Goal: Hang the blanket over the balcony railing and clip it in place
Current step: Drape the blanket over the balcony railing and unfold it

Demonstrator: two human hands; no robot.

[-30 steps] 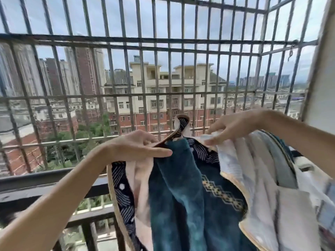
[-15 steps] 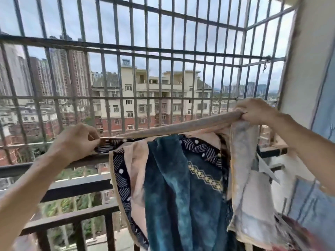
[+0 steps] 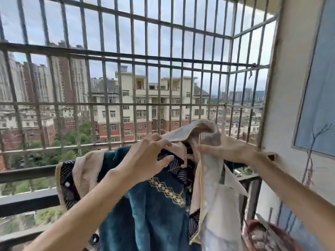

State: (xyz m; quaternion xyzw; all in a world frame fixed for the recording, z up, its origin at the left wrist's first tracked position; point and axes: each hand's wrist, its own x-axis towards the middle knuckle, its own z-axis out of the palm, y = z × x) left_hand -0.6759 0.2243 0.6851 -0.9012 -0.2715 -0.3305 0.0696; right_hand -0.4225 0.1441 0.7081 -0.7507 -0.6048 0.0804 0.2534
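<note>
A thick blanket [image 3: 154,211], teal with a gold diamond band, dark patterned border and pale cream backing, hangs bunched over the dark balcony railing [image 3: 27,173]. Its left part is draped on the top rail; its upper right edge is lifted in a loop above the rail. My left hand [image 3: 146,156] pinches that tan edge with fingers and thumb. My right hand [image 3: 226,151] grips the pale backing just to the right. No clip is in view.
A tall metal security grille [image 3: 134,84] closes the balcony beyond the railing. A white wall with a blue-grey panel [image 3: 317,91] stands at the right. Reddish fabric [image 3: 257,236] lies at the bottom right.
My hands, spread wide along the stretched edge before, have come close together near the middle. The blanket's left part now lies draped over the rail, and the edge loops up between my hands.
</note>
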